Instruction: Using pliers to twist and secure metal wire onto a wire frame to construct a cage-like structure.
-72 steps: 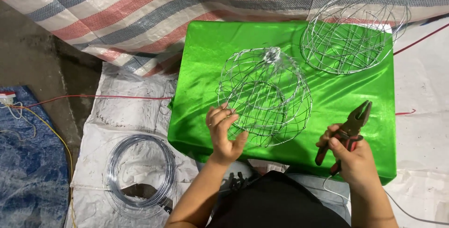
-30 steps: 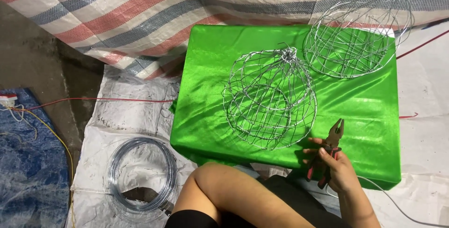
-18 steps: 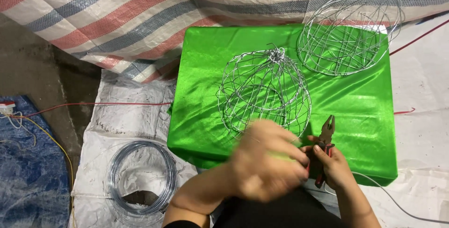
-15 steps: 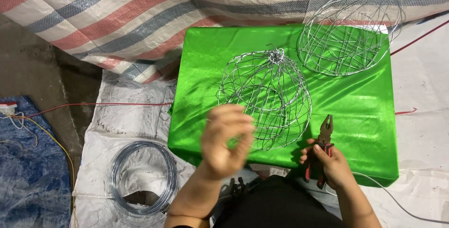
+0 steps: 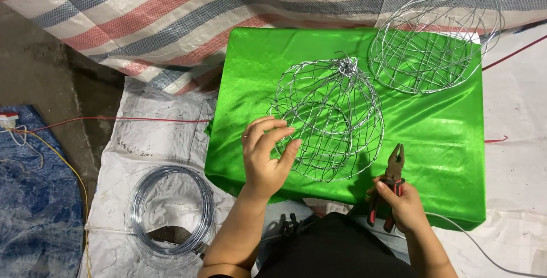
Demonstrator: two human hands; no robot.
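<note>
My left hand [image 5: 266, 157] has come back down, fingers spread against the wire cage [image 5: 327, 119] to steady it mid-table [image 5: 450, 152]; my right hand [image 5: 401, 203], right of the cage, grips the pliers [image 5: 390, 176] ready.

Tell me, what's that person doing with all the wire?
A person sits at a green cloth with two round wire cages on it. The left hand has its fingers at the edge of the near cage. The right hand grips red-handled pliers, tip up, not touching the cage. The far cage lies untouched, and a wire coil lies on the floor sheet.
</note>
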